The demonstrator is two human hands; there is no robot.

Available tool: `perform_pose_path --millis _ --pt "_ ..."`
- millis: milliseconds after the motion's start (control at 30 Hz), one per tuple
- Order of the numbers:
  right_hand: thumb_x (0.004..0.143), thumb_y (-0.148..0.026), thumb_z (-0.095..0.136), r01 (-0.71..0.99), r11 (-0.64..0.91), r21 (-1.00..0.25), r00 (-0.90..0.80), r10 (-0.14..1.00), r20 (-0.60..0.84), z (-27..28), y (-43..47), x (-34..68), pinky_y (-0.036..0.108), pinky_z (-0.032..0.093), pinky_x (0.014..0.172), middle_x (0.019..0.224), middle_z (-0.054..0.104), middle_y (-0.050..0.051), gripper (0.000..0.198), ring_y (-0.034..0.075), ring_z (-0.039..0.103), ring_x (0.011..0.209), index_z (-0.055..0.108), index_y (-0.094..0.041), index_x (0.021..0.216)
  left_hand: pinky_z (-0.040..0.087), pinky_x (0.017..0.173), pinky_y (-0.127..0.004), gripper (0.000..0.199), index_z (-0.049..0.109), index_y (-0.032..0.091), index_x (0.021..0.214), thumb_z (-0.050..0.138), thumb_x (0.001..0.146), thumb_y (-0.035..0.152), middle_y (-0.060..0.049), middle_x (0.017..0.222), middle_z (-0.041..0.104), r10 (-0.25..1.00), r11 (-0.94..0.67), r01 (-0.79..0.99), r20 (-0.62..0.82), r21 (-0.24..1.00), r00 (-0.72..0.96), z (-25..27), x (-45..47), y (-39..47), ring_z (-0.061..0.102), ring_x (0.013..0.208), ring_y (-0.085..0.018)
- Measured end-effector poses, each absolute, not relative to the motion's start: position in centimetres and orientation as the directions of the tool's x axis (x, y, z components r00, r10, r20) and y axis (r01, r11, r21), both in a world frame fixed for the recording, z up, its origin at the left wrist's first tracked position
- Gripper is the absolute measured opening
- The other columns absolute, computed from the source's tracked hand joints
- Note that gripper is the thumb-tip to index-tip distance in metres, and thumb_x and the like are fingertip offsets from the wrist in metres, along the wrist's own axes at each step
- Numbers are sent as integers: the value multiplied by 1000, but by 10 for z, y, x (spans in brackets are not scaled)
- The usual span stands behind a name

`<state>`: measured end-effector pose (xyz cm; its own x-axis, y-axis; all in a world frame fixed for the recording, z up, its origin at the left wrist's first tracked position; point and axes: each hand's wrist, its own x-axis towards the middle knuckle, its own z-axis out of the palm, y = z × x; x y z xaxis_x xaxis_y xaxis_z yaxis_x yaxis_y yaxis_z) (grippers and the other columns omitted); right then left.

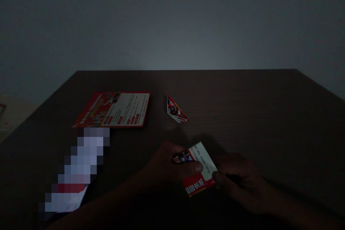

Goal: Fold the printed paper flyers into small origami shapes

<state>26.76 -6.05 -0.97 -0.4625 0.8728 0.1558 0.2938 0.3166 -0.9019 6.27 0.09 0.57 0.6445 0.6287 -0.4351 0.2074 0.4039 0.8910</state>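
Observation:
Between my two hands is a folded piece of printed paper (206, 161), red and white with a small picture and large white characters on its red band. My left hand (172, 163) grips its left side, the thumb lying flat across the front. At the right edge my right hand (237, 179) pinches the paper between thumb and fingers. Beyond my hands a small folded paper shape (176, 110), pointed and printed in the same red and white, rests on the dark wooden table (242, 107).
Left of the folded shape lies a stack of red and white printed flyers (126, 109). Nearer, beside my left forearm, a bright pixelated phone-like object (78, 172) lies at a slant. A pale wall (188, 25) rises behind the table's far edge. The lighting is dim.

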Motion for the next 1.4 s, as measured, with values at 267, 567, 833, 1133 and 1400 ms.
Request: perform_pose_path --millis 267,567,833,1133,1400 --pt "89 -20 44 247 328 -912 -453 871 191 -8 -59 267 25 30 46 55 44 -3 25 9 41 48 51 -20 65 43 51 -20 19 73 15 72 74 68 34 -4 67 71 610 442 171 -435 881 662 3 63 0 63 57 -14" --pt "88 -19 48 247 351 -903 -372 895 246 -19 -62 267 20 26 42 50 39 -6 29 5 36 43 48 -17 59 42 54 -22 32 73 11 78 73 68 42 -6 69 71 691 379 202 -421 903 588 -3 60 2 61 58 -14" --pt "88 -19 49 222 336 -915 -364 899 242 -17 -63 267 18 28 43 50 42 -6 28 5 39 44 49 -18 60 35 50 -21 33 70 10 68 70 69 44 -3 58 64 747 363 142 -379 921 546 -5 62 0 52 50 -10" --pt "90 -22 48 225 319 -921 -366 904 223 -18 -64 267 19 27 42 49 40 -6 32 5 37 43 49 -17 58 37 54 -21 39 67 12 65 64 76 49 -3 62 63 766 383 -15 -309 924 563 -11 63 -3 51 55 -11" --pt "90 -21 48 229 304 -925 -373 905 205 -20 -64 268 19 28 43 49 42 -5 31 5 39 43 50 -17 59 37 54 -22 42 65 11 67 58 80 50 -2 60 59 741 415 -68 -294 907 604 -16 62 -4 50 54 -11"
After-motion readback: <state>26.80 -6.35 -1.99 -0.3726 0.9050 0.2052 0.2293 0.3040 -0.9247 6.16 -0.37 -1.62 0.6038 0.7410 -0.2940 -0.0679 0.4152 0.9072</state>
